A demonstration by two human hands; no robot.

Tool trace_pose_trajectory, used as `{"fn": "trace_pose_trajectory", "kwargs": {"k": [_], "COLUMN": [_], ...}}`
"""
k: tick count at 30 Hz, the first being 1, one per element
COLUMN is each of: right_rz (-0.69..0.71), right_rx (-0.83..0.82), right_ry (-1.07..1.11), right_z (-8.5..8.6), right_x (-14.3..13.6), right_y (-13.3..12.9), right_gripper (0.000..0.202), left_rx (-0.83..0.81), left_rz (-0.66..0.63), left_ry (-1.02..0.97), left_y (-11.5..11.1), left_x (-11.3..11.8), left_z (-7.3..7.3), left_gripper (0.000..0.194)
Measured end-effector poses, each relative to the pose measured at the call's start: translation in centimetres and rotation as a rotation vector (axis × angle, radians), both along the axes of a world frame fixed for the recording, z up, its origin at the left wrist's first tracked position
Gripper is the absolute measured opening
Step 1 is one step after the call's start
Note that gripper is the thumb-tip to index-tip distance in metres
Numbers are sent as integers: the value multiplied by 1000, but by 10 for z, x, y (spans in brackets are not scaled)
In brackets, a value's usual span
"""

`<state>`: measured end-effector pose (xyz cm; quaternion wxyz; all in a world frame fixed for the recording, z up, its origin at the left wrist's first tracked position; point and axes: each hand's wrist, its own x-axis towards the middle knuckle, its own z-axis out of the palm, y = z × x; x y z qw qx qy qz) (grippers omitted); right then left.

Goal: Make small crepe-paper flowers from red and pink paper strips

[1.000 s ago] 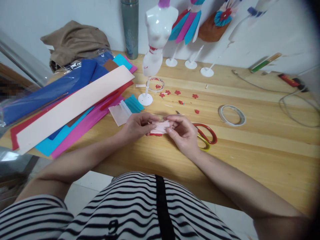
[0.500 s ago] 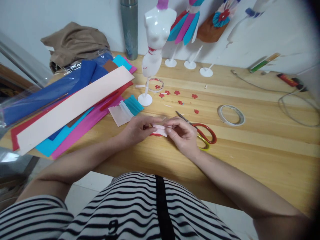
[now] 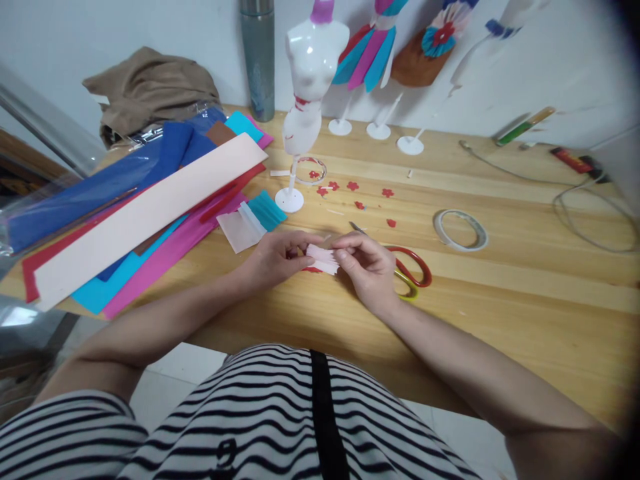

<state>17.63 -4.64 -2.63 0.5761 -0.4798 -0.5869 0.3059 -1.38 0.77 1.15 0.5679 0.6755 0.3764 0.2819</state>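
Between my two hands is a small pale pink pleated piece (image 3: 323,259), its folds fanned out a little. My left hand (image 3: 276,259) pinches its left end, and my right hand (image 3: 367,267) grips the right end between thumb and fingers. A bit of red material (image 3: 313,270) shows just below the pink piece. Scissors (image 3: 414,265) with red and yellow handles lie right beside my right hand, their blades partly hidden by it. Several small red flower shapes (image 3: 353,186) lie on the table beyond my hands.
A white mannequin (image 3: 306,80) stands ahead on its base, with dressed ones behind it. Colored sheets (image 3: 150,213) and a teal piece (image 3: 267,209) lie left. A tape roll (image 3: 460,230), a cable (image 3: 510,175) and a green-handled tool (image 3: 525,127) are right; a bottle (image 3: 259,63) stands at the back.
The pleated pink piece is spread wider between my fingers, showing more of its folds. Both hands have stayed in nearly the same place.
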Motion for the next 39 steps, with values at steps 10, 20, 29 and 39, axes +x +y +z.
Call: {"fn": "trace_pose_trajectory", "kwargs": {"k": [10, 20, 29, 39], "right_rz": [132, 66, 39, 92], "right_rx": [22, 317, 279, 79], "right_ry": [8, -378, -426, -139], "right_z": [0, 4, 4, 2], "right_x": [2, 3, 3, 1], "right_y": [0, 0, 1, 1], "right_gripper": [28, 38, 5, 4], "left_rx": [-137, -393, -380, -375], "left_rz": [81, 92, -11, -35], "left_ry": [-107, -206, -160, -169], "left_y": [4, 5, 5, -1], "left_x": [1, 0, -1, 3], "left_z": [1, 1, 4, 5], "left_gripper": [22, 23, 25, 20]}}
